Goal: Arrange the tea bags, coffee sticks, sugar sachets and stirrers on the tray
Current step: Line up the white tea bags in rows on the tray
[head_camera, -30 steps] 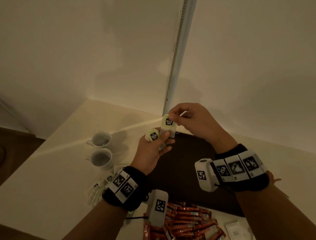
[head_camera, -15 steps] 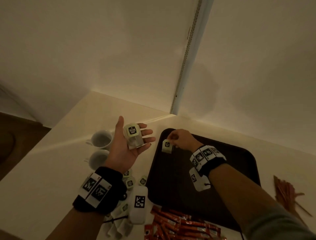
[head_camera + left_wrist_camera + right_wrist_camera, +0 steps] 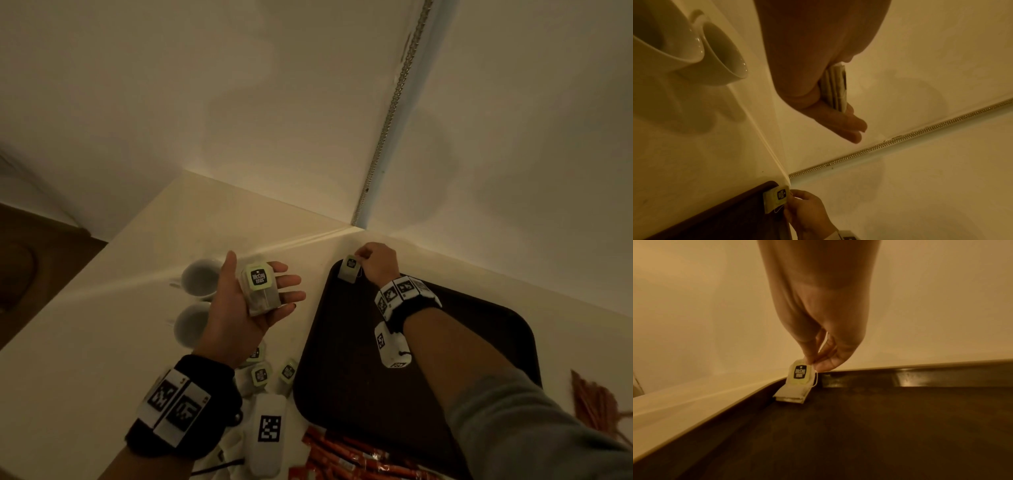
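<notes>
My left hand (image 3: 229,308) is palm up with straight fingers, left of the dark brown tray (image 3: 342,359). A small stack of green-labelled tea bags (image 3: 260,287) lies on its palm; the left wrist view shows this stack edge-on (image 3: 835,87). My right hand (image 3: 376,263) pinches the top of one tea bag (image 3: 349,270) at the tray's far left corner. In the right wrist view that tea bag (image 3: 797,381) stands tilted, its lower end touching the tray floor (image 3: 859,426) beside the rim.
Two white cups (image 3: 198,281) (image 3: 190,325) stand left of my left hand. Loose tea bags (image 3: 263,373) lie by the tray's left edge, orange coffee sticks (image 3: 342,455) at its near edge, brown stirrers (image 3: 596,404) to its right. Walls meet just behind the tray.
My right hand drew one tea bag off the left hand's stack and carried it down to the tray's far left corner. The left hand moved left and flattened, palm up.
</notes>
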Action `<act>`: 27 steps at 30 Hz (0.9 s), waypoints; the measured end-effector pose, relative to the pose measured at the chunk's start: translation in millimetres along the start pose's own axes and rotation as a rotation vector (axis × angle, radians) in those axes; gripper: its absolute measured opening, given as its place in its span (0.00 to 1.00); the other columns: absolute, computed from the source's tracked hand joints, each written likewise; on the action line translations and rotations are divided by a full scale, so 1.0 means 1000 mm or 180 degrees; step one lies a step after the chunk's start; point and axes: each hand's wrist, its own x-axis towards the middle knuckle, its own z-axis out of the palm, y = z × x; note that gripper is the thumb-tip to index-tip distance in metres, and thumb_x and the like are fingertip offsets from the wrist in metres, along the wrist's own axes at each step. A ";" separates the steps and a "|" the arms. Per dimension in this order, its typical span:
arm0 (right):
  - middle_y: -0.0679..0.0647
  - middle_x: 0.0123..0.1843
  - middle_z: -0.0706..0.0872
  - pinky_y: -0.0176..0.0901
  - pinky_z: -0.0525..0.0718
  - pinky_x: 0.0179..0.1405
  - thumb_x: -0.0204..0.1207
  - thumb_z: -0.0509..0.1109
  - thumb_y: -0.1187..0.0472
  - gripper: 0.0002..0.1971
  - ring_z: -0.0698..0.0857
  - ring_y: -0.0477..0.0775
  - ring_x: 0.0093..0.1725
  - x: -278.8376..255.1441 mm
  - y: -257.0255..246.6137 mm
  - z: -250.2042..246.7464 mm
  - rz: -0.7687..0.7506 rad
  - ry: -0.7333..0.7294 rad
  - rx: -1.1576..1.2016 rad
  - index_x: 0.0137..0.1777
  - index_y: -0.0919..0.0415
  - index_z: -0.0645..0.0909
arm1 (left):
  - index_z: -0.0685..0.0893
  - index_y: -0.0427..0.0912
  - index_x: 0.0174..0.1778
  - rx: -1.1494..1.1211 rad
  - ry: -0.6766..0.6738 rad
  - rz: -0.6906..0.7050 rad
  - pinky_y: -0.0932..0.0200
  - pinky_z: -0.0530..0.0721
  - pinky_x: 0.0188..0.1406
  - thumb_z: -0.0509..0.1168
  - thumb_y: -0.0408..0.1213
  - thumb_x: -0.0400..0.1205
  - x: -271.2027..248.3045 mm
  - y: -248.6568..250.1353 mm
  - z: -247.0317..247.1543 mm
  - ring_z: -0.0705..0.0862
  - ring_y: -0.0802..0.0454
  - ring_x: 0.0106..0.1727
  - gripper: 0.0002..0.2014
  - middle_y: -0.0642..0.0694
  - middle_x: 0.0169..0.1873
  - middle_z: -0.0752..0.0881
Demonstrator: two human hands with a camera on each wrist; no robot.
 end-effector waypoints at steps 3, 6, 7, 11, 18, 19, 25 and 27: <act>0.60 0.53 0.88 0.32 0.73 0.48 0.76 0.68 0.71 0.06 0.84 0.57 0.54 0.004 0.001 0.002 0.0008 0.0016 -0.0005 0.47 0.66 0.87 | 0.85 0.40 0.47 0.0077 -0.0042 -0.0040 0.62 0.84 0.23 0.40 0.67 0.82 0.001 -0.002 -0.001 0.90 0.45 0.36 0.37 0.40 0.40 0.91; 0.60 0.53 0.87 0.34 0.75 0.47 0.77 0.66 0.70 0.07 0.84 0.58 0.54 0.005 0.004 0.004 0.0118 0.0033 0.0050 0.49 0.65 0.86 | 0.85 0.40 0.47 0.0104 -0.0113 -0.0113 0.62 0.85 0.24 0.39 0.67 0.81 0.002 -0.003 0.002 0.90 0.44 0.36 0.38 0.39 0.40 0.91; 0.60 0.53 0.87 0.34 0.76 0.47 0.78 0.65 0.70 0.08 0.84 0.59 0.54 0.003 0.003 0.002 0.0122 0.0085 0.0108 0.50 0.65 0.86 | 0.85 0.40 0.48 0.0094 -0.0148 -0.0145 0.61 0.85 0.24 0.39 0.68 0.81 0.002 -0.003 0.003 0.90 0.44 0.36 0.38 0.38 0.41 0.90; 0.56 0.52 0.87 0.20 0.73 0.39 0.79 0.66 0.68 0.08 0.83 0.46 0.44 -0.019 -0.034 -0.020 -0.0401 0.0163 0.0767 0.53 0.62 0.85 | 0.84 0.40 0.50 0.0186 -0.0253 -0.0270 0.60 0.86 0.24 0.38 0.69 0.80 0.002 -0.001 0.009 0.90 0.44 0.38 0.40 0.36 0.43 0.90; 0.47 0.45 0.86 0.22 0.71 0.41 0.66 0.80 0.57 0.12 0.78 0.37 0.45 -0.106 -0.127 -0.080 -0.2091 -0.1083 0.0868 0.49 0.53 0.86 | 0.86 0.41 0.55 0.0480 -0.0446 -0.0263 0.60 0.87 0.30 0.37 0.69 0.80 -0.004 0.003 0.033 0.91 0.44 0.43 0.41 0.40 0.46 0.91; 0.47 0.44 0.85 0.22 0.71 0.41 0.64 0.81 0.58 0.13 0.78 0.38 0.44 -0.110 -0.129 -0.083 -0.2201 -0.1051 0.0769 0.48 0.55 0.86 | 0.86 0.41 0.54 0.0457 -0.0511 -0.0261 0.59 0.88 0.31 0.37 0.69 0.80 -0.006 0.004 0.035 0.91 0.44 0.44 0.41 0.41 0.47 0.91; 0.45 0.39 0.87 0.23 0.75 0.36 0.68 0.78 0.63 0.09 0.82 0.40 0.39 -0.121 -0.128 -0.105 -0.1969 -0.0710 0.0840 0.48 0.58 0.87 | 0.81 0.45 0.65 0.0316 -0.0843 -0.0149 0.57 0.89 0.42 0.44 0.64 0.82 -0.018 0.003 0.044 0.89 0.44 0.55 0.33 0.42 0.58 0.88; 0.46 0.41 0.88 0.23 0.77 0.37 0.72 0.75 0.63 0.07 0.83 0.38 0.41 -0.125 -0.130 -0.116 -0.1974 -0.0485 0.0813 0.50 0.57 0.88 | 0.81 0.46 0.65 0.0366 -0.0859 0.0060 0.58 0.88 0.44 0.54 0.58 0.79 -0.021 0.001 0.046 0.88 0.46 0.57 0.26 0.44 0.59 0.88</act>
